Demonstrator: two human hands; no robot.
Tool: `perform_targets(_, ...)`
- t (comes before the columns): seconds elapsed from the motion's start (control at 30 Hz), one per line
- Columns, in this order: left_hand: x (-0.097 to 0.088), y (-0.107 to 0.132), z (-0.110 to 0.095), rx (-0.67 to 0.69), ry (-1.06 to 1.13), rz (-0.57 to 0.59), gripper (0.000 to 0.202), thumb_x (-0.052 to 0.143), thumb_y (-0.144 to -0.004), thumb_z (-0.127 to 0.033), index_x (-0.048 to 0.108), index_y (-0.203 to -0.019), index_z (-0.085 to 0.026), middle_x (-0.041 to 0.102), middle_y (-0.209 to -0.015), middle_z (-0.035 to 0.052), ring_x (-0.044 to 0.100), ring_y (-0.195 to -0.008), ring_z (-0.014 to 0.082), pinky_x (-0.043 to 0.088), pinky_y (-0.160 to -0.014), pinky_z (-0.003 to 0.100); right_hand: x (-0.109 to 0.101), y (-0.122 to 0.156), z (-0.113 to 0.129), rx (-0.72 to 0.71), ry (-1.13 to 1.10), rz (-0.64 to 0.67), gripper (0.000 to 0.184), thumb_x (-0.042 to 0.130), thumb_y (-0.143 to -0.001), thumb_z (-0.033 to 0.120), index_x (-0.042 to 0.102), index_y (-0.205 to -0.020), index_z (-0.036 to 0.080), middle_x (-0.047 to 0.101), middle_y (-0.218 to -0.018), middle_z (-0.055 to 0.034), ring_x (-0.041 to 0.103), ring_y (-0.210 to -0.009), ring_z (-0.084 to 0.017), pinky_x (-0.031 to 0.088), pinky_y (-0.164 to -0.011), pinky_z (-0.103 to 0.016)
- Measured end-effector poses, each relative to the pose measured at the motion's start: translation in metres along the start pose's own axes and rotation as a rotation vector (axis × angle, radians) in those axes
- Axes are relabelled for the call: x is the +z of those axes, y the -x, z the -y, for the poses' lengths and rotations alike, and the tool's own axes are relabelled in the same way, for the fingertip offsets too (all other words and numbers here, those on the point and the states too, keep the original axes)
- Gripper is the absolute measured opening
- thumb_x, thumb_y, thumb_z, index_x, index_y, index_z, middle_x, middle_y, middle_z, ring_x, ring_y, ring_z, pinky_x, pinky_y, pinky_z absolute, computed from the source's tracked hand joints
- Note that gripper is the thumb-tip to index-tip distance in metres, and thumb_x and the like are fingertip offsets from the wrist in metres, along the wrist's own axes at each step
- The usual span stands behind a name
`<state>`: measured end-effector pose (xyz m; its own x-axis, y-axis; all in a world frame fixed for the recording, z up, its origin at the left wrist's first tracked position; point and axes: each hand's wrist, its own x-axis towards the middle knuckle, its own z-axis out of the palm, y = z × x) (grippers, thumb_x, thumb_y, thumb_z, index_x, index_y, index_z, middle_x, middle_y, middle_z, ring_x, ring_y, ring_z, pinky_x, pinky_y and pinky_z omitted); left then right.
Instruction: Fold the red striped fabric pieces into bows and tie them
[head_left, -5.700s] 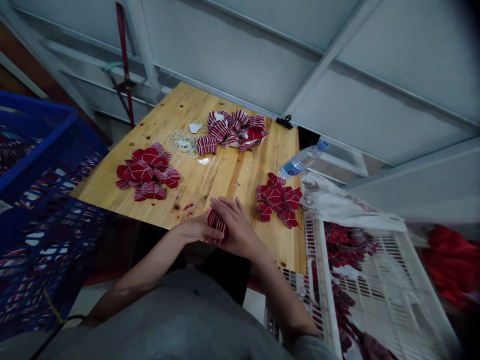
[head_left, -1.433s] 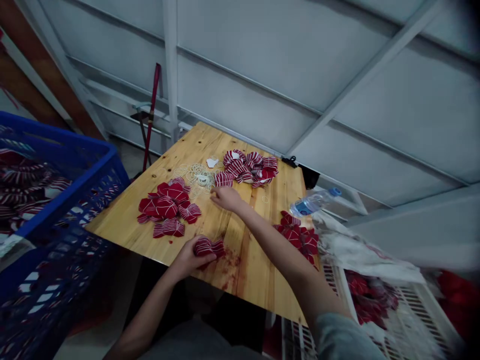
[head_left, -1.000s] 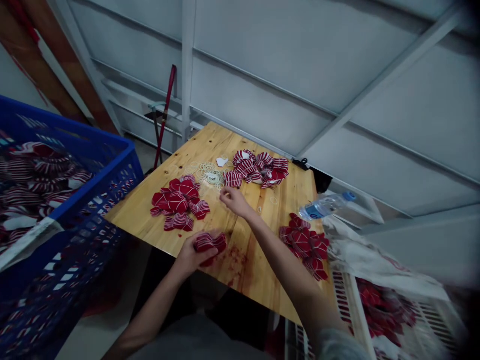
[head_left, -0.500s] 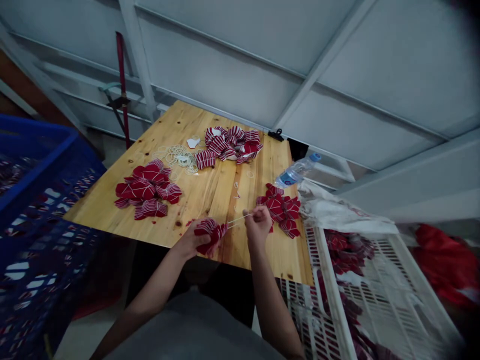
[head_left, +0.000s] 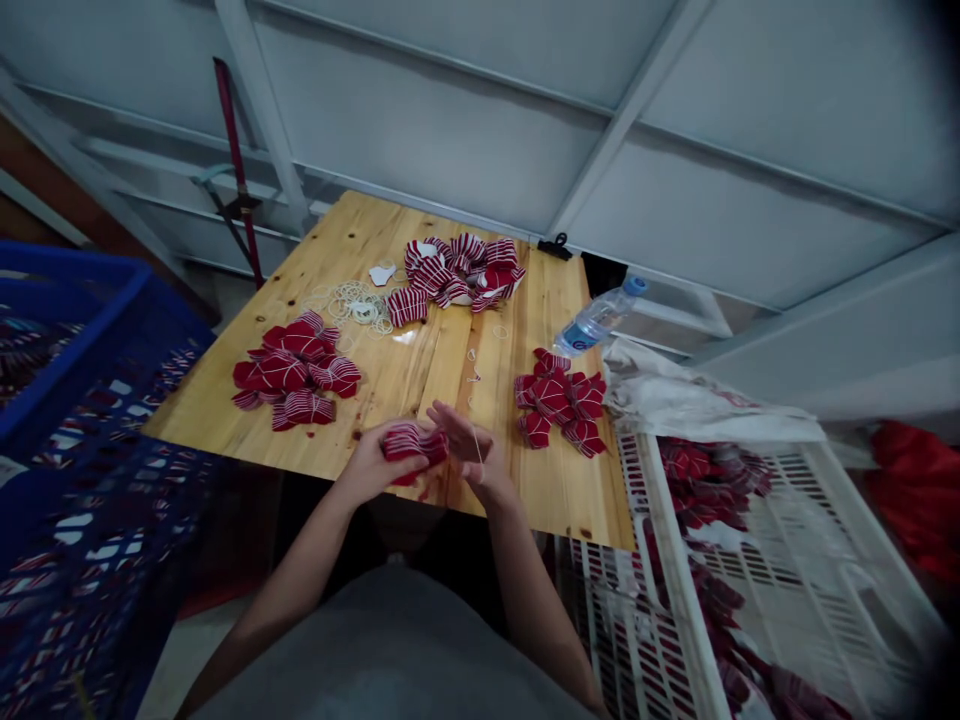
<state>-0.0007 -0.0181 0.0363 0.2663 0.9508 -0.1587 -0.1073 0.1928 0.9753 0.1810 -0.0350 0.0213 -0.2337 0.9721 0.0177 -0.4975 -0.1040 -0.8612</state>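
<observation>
Left hand (head_left: 367, 465) is clamped around a small bundle of red-and-white striped fabric (head_left: 414, 446), which sits just above the near edge of the pine worktop (head_left: 442, 395). Right hand (head_left: 476, 458) is close beside the bundle, not quite touching it, with its fingers (head_left: 442, 415) spread and raised. A thin white elastic strand (head_left: 476, 445) runs down in front of that hand, though whether the fingers pinch it is hard to tell. Three heaps of striped red fabric bundles lie on the worktop: a left heap (head_left: 289, 367), a far heap (head_left: 465, 270) and a right heap (head_left: 559, 400), the last nearest the right hand. Loose pale rubber bands (head_left: 352, 303) are tangled beside the far heap. A clear plastic water bottle (head_left: 600, 318) lies at the far right edge. A blue plastic crate (head_left: 97, 285) filled with striped pieces stands to the left, and a white slatted plastic crate (head_left: 675, 590) holding red pieces stands to the right, with a crumpled white sack (head_left: 697, 400) draped over it.
</observation>
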Motion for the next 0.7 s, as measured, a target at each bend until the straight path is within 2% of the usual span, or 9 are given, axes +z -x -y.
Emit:
perform_targets(0.1, 0.002, -0.005, 0.000, 0.031, -0.001, -0.134, 0.050, 0.086, -0.056, -0.041, 0.066, -0.093, -0.014, 0.073, -0.100, 0.0105, 0.068, -0.093, 0.0258, 0.053, -0.090, 0.041, -0.005, 0.007, 0.000, -0.079, 0.074, -0.014, 0.083, 0.093, -0.050, 0.036, 0.062, -0.127, 0.032, 0.048, -0.147, -0.0070, 0.048, -0.134, -0.030, 0.032, -0.116, -0.048)
perform_targets(0.17, 0.008, -0.006, 0.002, 0.058, -0.060, -0.127, 0.048, 0.085, -0.057, -0.038, 0.066, -0.094, -0.015, 0.073, -0.097, 0.0090, 0.068, -0.090, 0.0248, 0.053, -0.088, 0.040, -0.001, 0.009, -0.001, -0.132, 0.117, -0.046, 0.087, 0.092, -0.052, 0.035, 0.056, -0.132, 0.034, 0.046, -0.149, -0.0065, 0.049, -0.133, -0.029, 0.035, -0.114, -0.048)
perform_targets(0.27, 0.023, -0.003, 0.006, 0.186, -0.202, 0.011, 0.037, 0.082, -0.061, -0.027, 0.066, -0.092, -0.016, 0.072, -0.097, 0.0071, 0.066, -0.092, 0.0235, 0.052, -0.086, 0.035, 0.013, 0.011, -0.002, -0.167, 0.198, -0.118, 0.083, 0.088, -0.059, 0.040, 0.055, -0.135, 0.030, 0.055, -0.141, -0.0083, 0.052, -0.130, -0.030, 0.038, -0.112, -0.048)
perform_targets(0.37, 0.031, 0.002, 0.008, 0.322, -0.358, 0.147, 0.021, 0.073, -0.068, -0.018, 0.066, -0.088, -0.017, 0.071, -0.095, 0.0060, 0.065, -0.091, 0.0211, 0.051, -0.084, 0.032, 0.023, 0.013, -0.003, -0.144, 0.238, -0.200, 0.066, 0.084, -0.062, 0.042, 0.065, -0.124, 0.026, 0.067, -0.126, -0.0088, 0.057, -0.124, -0.031, 0.043, -0.108, -0.047)
perform_targets(0.43, 0.031, 0.004, 0.007, 0.346, -0.420, 0.251, 0.018, 0.071, -0.072, -0.019, 0.066, -0.090, -0.018, 0.071, -0.095, 0.0054, 0.065, -0.089, 0.0197, 0.050, -0.081, 0.030, 0.025, 0.015, -0.002, -0.086, 0.228, -0.265, 0.047, 0.083, -0.063, 0.039, 0.074, -0.107, 0.025, 0.071, -0.118, -0.0072, 0.063, -0.116, -0.031, 0.047, -0.103, -0.045)
perform_targets(0.53, 0.026, 0.005, 0.006, 0.280, -0.468, 0.457, 0.019, 0.072, -0.075, -0.026, 0.067, -0.092, -0.018, 0.071, -0.093, 0.0044, 0.064, -0.084, 0.0182, 0.049, -0.076, 0.028, 0.023, 0.012, 0.005, 0.094, 0.217, -0.341, 0.027, 0.082, -0.062, 0.032, 0.077, -0.087, 0.024, 0.076, -0.104, -0.0049, 0.071, -0.098, -0.026, 0.055, -0.090, -0.040)
perform_targets(0.6, 0.023, 0.006, 0.006, 0.229, -0.504, 0.576, 0.018, 0.072, -0.076, -0.029, 0.067, -0.089, -0.017, 0.071, -0.087, 0.0030, 0.063, -0.078, 0.0167, 0.047, -0.072, 0.026, 0.020, 0.007, 0.015, 0.220, 0.213, -0.310, 0.025, 0.081, -0.058, 0.027, 0.076, -0.082, 0.022, 0.077, -0.093, -0.0045, 0.072, -0.084, -0.022, 0.057, -0.079, -0.035)
perform_targets(0.7, 0.019, 0.009, 0.006, 0.205, -0.586, 0.652, 0.015, 0.070, -0.077, -0.030, 0.064, -0.081, -0.017, 0.066, -0.075, 0.0001, 0.058, -0.067, 0.0139, 0.042, -0.064, 0.024, 0.011, -0.004, 0.036, 0.344, 0.142, -0.128, 0.021, 0.075, -0.054, 0.022, 0.072, -0.074, 0.018, 0.073, -0.076, -0.0020, 0.064, -0.063, -0.014, 0.053, -0.062, -0.026)
